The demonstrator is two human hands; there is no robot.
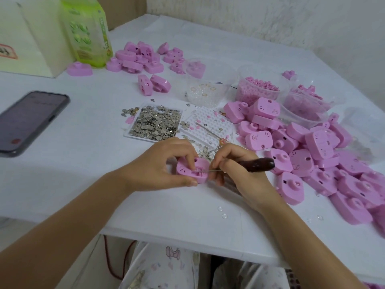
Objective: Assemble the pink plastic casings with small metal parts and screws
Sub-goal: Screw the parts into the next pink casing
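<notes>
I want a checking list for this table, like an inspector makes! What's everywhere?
Surface: white table.
Job's things: pink casing in hand; metal parts in a white tray; pile of pink casings at right.
Clutter: phone at left; green bottle at back left.
Hands: left hand holds the pink casing; right hand grips a dark-handled tool, tip at the casing.
Cables: red cord below the table edge.
Surroundings: rough white wall behind.

I get 1 view, from the head camera: it looks forward and down across the white surface [73, 174], close over its near edge, toward the far corner.
</notes>
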